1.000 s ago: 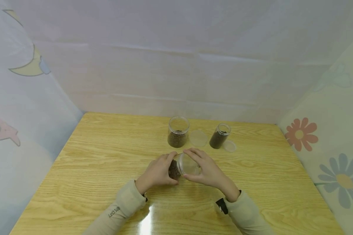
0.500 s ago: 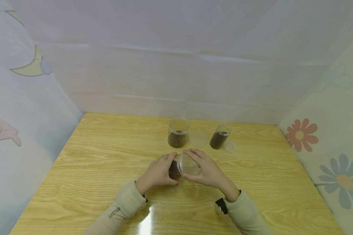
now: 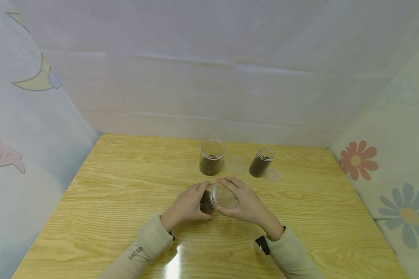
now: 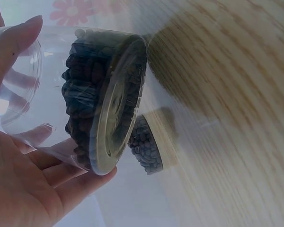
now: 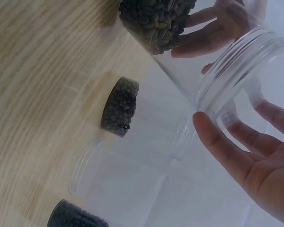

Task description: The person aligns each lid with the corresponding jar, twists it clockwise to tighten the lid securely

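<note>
A clear screw-neck jar (image 3: pixel 206 203) with dark beans in its lower part lies tilted between my two hands, its mouth end toward the right. My left hand (image 3: pixel 186 202) grips the bean-filled end, thumb and fingers on opposite sides. Around the clear, threaded mouth (image 5: pixel 244 64) curve the thumb and fingers of my right hand (image 3: pixel 248 202). The see-through plastic makes it hard to tell whether a lid sits over that mouth. In the left wrist view the beans (image 4: pixel 87 85) lie heaped against the jar's base, which is near the wooden tabletop.
Farther back stand a wide clear jar (image 3: pixel 211 166) and a narrower jar (image 3: pixel 259 166), both uncovered and part-filled with dark beans. A large round lid (image 3: pixel 235 165) and a small lid (image 3: pixel 273 174) lie beside them. Printed cloth (image 3: pixel 202 85) hangs behind the table (image 3: pixel 125 174).
</note>
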The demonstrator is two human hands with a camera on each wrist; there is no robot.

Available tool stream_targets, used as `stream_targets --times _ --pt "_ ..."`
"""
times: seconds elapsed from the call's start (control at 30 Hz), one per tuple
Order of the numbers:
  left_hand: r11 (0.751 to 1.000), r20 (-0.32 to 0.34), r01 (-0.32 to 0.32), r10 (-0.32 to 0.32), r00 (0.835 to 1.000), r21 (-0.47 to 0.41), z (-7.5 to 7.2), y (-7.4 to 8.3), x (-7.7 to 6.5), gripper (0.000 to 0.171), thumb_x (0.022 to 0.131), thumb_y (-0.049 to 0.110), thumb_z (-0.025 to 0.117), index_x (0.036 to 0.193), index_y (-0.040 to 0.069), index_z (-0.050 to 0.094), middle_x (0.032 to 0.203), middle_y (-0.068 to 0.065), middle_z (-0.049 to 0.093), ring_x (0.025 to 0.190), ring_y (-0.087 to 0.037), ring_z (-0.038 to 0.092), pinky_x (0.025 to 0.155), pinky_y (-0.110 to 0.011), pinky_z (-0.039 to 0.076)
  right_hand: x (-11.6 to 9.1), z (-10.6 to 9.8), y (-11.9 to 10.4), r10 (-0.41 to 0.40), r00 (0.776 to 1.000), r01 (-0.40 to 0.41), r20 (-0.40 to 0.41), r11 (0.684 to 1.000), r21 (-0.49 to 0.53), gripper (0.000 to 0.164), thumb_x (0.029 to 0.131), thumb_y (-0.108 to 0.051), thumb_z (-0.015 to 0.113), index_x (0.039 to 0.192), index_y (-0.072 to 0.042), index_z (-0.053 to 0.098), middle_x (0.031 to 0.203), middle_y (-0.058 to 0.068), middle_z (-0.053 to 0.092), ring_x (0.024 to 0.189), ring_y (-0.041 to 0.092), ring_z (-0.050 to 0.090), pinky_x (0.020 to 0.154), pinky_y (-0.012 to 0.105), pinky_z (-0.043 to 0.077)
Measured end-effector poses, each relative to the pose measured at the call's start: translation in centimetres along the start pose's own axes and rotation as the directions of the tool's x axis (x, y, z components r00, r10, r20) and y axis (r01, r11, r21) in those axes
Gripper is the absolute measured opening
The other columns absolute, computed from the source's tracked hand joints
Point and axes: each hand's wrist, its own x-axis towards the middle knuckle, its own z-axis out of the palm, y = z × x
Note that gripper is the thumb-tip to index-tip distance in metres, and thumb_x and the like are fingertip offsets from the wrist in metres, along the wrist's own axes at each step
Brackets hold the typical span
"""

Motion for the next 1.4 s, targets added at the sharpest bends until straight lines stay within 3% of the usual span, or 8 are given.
stream_targets --times 0.23,0.5,0.63,0.7,0.73,0.9,1.2,1.4 --pt "1.0 0.012 0.001 0.0 1.0 -0.014 -0.1 0.1 0.0 0.095 0.06 0.038 0.084 0.134 0.007 0.032 0.121 -0.018 0.052 0.104 -0.031 0.054 0.073 -0.047 0.051 0.0 -0.2 -0.1 -0.005 1.0 0.005 0.004 1.0 -0.002 0.071 0.075 -0.037 0.073 0.134 -0.01 0.045 0.13 0.018 0.046 0.115 0.04 0.045 0.084 0.057 0.042" --pt "1.0 0.03 0.014 -0.014 0.999 -0.018 -0.2 0.0 0.1 0.096 0.06 0.038 0.084 0.135 0.007 0.032 0.122 -0.018 0.051 0.105 -0.032 0.054 0.073 -0.047 0.051 0.1 -0.3 -0.1 -0.007 1.0 0.007 0.003 1.0 0.002 0.069 0.076 -0.036 0.072 0.134 -0.01 0.045 0.127 0.019 0.048 0.109 0.037 0.05 0.079 0.05 0.048" --pt "1.0 0.029 0.012 -0.012 0.999 -0.018 -0.2 0.0 0.0 0.096 0.06 0.038 0.084 0.135 0.008 0.032 0.122 -0.018 0.051 0.105 -0.032 0.054 0.073 -0.047 0.051 0.1 -0.2 -0.3 0.024 1.0 -0.023 -0.008 0.999 0.038 0.068 0.077 -0.036 0.072 0.133 -0.008 0.046 0.125 0.019 0.05 0.075 0.017 0.06 0.066 0.032 0.051" --pt "1.0 0.027 0.007 -0.007 1.0 -0.018 -0.2 0.0 0.0 0.097 0.059 0.038 0.084 0.134 0.007 0.032 0.122 -0.018 0.051 0.105 -0.032 0.054 0.073 -0.047 0.051 0.2 -0.1 -0.3 0.036 0.999 -0.035 -0.029 0.998 0.043 0.067 0.077 -0.036 0.072 0.131 -0.007 0.047 0.124 0.017 0.051 0.07 0.014 0.06 0.065 0.031 0.051" --pt "1.0 0.027 0.005 -0.004 1.0 -0.017 -0.2 0.0 0.0 0.097 0.059 0.039 0.084 0.134 0.006 0.032 0.122 -0.018 0.051 0.105 -0.032 0.054 0.073 -0.047 0.051 0.2 0.0 -0.4 0.045 0.998 -0.043 -0.04 0.998 0.044 0.066 0.076 -0.036 0.072 0.131 -0.007 0.048 0.124 0.016 0.052 0.07 0.014 0.06 0.067 0.032 0.052" --pt "1.0 0.024 0.002 -0.001 1.0 -0.014 -0.2 -0.1 0.0 0.097 0.059 0.04 0.084 0.133 0.006 0.033 0.121 -0.018 0.052 0.104 -0.032 0.054 0.073 -0.047 0.051 0.3 0.2 -0.8 0.122 0.99 -0.119 -0.068 0.992 0.046 0.065 0.076 -0.039 0.072 0.128 -0.007 0.05 0.124 0.014 0.054 0.104 0.033 0.056 0.079 0.047 0.049" --pt "1.0 0.027 0.004 -0.004 1.0 -0.013 -0.2 0.0 0.0 0.096 0.059 0.039 0.084 0.135 0.007 0.033 0.124 -0.018 0.05 0.108 -0.033 0.052 0.076 -0.049 0.05 0.4 0.2 -1.5 0.307 0.951 -0.307 -0.042 0.952 0.013 0.069 0.077 -0.049 0.067 0.128 -0.006 0.051 0.115 0.018 0.058 0.09 0.03 0.061 0.077 0.049 0.049" --pt "1.0 0.019 -0.012 0.012 1.0 0.007 0.0 -0.1 0.1 0.095 0.059 0.041 0.084 0.133 0.007 0.034 0.123 -0.018 0.052 0.108 -0.032 0.053 0.076 -0.046 0.051 0.6 0.3 -1.7 0.325 0.943 -0.328 -0.068 0.945 -0.023 0.067 0.077 -0.049 0.067 0.122 -0.001 0.054 0.108 0.016 0.063 0.087 0.03 0.062 0.073 0.044 0.051"
